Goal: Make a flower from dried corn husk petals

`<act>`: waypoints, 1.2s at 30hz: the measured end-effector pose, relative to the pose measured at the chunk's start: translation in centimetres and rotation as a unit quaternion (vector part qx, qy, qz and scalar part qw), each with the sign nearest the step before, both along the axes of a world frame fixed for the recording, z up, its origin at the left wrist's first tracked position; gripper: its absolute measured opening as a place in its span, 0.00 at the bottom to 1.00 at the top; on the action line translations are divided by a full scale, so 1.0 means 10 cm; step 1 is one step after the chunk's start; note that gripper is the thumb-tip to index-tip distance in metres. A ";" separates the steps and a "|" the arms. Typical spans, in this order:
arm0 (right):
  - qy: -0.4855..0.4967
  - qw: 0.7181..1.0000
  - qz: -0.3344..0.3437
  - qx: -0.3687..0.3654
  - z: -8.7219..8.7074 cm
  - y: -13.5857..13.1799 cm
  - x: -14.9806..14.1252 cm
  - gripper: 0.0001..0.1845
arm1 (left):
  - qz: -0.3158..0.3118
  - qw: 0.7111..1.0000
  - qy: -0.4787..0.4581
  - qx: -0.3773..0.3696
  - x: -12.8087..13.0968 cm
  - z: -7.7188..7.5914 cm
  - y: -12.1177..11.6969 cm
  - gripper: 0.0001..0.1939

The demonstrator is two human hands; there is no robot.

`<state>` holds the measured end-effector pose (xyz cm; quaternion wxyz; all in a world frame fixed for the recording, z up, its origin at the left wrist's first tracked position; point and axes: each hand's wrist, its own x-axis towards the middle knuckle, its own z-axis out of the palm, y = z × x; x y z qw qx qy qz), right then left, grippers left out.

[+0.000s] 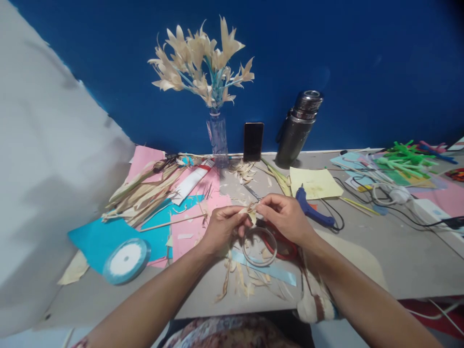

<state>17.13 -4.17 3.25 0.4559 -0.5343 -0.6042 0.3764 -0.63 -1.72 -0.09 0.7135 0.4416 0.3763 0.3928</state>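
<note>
My left hand point(222, 228) and my right hand point(284, 216) meet above the middle of the table, fingers pinched together on a small dried husk piece point(250, 211) held between them. A clear tape roll point(259, 246) hangs or lies just under the hands, and red scissors point(281, 243) lie below my right hand. Loose husk scraps point(239, 280) are scattered on the table beneath my wrists. A strip of light blue ribbon point(268, 271) lies among them.
A vase of husk flowers point(212, 72) stands at the back against the blue wall, beside a phone point(253, 141) and a steel flask point(299, 126). Husk strips point(141, 193), coloured paper, a ribbon spool point(126, 260), a blue glue gun point(311, 210) and cables surround the hands.
</note>
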 end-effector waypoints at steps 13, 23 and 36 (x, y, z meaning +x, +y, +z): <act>0.044 0.995 -0.071 -0.051 -0.02 -0.01 -0.08 0.14 | 0.072 0.997 0.036 0.001 0.05 0.07 -0.07 0.17; 0.083 0.996 -0.033 -0.021 -0.07 0.00 -0.07 0.09 | 0.062 0.996 0.057 0.016 0.04 -0.01 -0.06 0.15; 0.096 0.995 0.035 -0.018 -0.07 -0.03 -0.05 0.11 | -0.002 1.000 -0.011 0.004 0.03 0.01 -0.03 0.17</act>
